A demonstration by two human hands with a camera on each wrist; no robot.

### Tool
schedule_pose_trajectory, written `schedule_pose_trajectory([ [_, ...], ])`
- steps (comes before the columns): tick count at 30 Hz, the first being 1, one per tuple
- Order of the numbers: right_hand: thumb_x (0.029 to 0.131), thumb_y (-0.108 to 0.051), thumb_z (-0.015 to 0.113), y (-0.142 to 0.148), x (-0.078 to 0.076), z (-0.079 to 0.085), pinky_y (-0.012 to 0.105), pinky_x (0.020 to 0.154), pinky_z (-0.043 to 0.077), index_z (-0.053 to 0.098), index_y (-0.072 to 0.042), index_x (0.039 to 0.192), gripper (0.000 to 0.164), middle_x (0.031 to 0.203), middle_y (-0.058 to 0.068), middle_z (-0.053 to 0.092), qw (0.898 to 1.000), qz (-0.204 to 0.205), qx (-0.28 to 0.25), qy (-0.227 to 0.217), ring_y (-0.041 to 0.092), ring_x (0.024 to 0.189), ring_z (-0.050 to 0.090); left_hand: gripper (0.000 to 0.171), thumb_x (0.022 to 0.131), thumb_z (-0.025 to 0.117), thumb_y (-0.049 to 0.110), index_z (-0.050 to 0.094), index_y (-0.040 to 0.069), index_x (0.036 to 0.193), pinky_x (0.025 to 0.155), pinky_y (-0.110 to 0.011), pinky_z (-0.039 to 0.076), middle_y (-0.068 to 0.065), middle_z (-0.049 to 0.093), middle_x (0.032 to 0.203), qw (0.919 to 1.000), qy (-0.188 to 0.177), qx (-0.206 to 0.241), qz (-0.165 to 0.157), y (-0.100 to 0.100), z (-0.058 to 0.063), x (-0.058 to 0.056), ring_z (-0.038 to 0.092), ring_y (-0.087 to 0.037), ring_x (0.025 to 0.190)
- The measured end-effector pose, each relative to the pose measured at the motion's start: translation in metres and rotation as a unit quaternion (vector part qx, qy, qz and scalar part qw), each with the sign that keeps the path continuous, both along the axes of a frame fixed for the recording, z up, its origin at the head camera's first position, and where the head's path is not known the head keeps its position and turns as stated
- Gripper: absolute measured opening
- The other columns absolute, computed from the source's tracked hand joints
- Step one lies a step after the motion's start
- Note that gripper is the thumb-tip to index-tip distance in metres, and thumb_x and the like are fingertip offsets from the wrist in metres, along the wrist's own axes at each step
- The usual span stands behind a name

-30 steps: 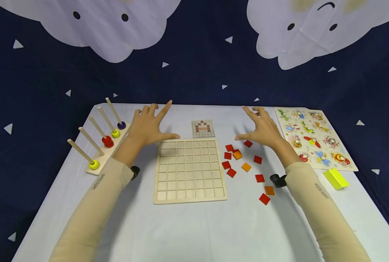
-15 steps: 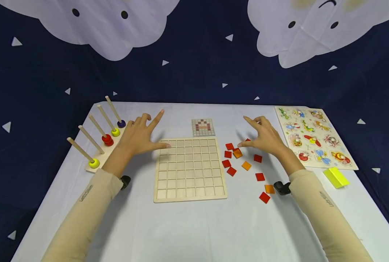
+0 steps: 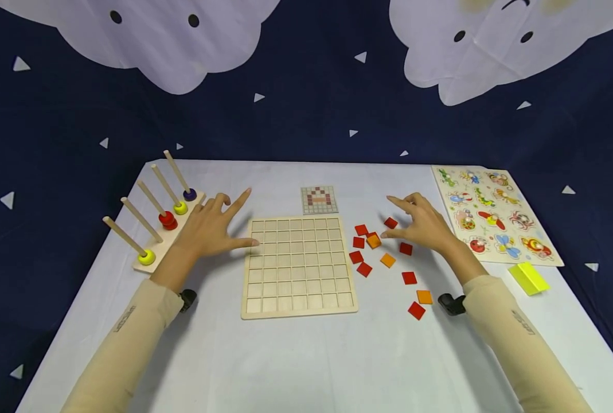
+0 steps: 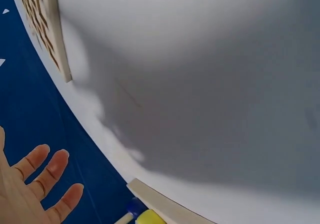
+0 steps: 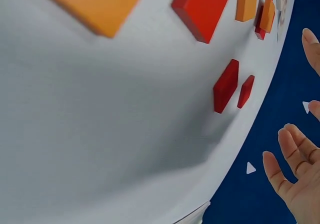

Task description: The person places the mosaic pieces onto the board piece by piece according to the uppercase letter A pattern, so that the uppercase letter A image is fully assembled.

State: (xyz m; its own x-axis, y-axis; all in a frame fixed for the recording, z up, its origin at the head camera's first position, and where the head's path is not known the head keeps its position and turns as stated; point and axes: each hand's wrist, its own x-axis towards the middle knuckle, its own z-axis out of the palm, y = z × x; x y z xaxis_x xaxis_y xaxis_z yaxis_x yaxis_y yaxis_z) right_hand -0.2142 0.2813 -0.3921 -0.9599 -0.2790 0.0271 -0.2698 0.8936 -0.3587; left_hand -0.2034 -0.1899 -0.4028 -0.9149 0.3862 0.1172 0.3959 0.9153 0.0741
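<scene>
My left hand [image 3: 208, 229] hovers at the left side of the wooden grid board [image 3: 301, 267], thumb and index finger spread apart and nothing held. In the head view its thumb overlaps the board's left edge. My right hand [image 3: 424, 225] is above the right part of the table, also holding nothing, its thumb pointing toward the loose tiles. Several red square tiles [image 3: 409, 278] and a few orange tiles [image 3: 424, 297] lie right of the board. One orange tile [image 3: 373, 241] rests partly over a red one. In the right wrist view, a red tile [image 5: 226, 86] lies near the fingers.
A small pattern card [image 3: 319, 200] lies behind the board. At the left stands a peg stand [image 3: 156, 252] with yellow, red and dark blue rings. An insect picture board [image 3: 497, 215] and a folded yellow paper [image 3: 529, 279] are at the right. A dark curtain hangs behind.
Both hands have come back toward the person and moved farther apart, the left one leftward, the right one slightly rightward. The tiles and board stay in place.
</scene>
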Motion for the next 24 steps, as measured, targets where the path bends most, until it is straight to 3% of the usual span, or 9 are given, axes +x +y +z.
schedule_pose_trajectory([
  [10,0.073,-0.052,0.085,0.010,0.005,-0.010,0.052,0.083,0.047,0.048,-0.015,0.148,0.091,0.122,0.018,0.049,1.000,0.010,-0.006,0.002,0.032,0.106,0.049,0.111,0.072,0.060,0.084,0.017,0.031,0.160,0.106,-0.057,0.034,-0.016,0.050,0.128,0.9991,-0.038,0.014,-0.015,-0.008,-0.009,0.005,0.051,-0.033,0.110],
  [15,0.073,-0.052,0.084,0.014,0.007,-0.012,0.051,0.082,0.047,0.049,-0.014,0.148,0.090,0.121,0.018,0.049,1.000,0.008,-0.014,-0.001,0.033,0.103,0.050,0.111,0.072,0.057,0.086,0.014,0.033,0.160,0.091,-0.050,0.043,-0.016,0.049,0.128,0.9974,-0.067,0.007,-0.024,-0.009,-0.013,0.006,0.052,-0.031,0.105],
  [24,0.074,-0.052,0.084,0.018,0.008,-0.014,0.046,0.079,0.045,0.050,-0.014,0.147,0.089,0.119,0.017,0.051,1.000,0.002,-0.025,-0.009,0.031,0.098,0.051,0.111,0.069,0.067,0.081,0.024,0.032,0.158,0.074,-0.037,0.041,-0.011,0.049,0.118,0.9942,-0.095,0.035,-0.036,-0.011,-0.020,0.008,0.048,-0.023,0.083],
])
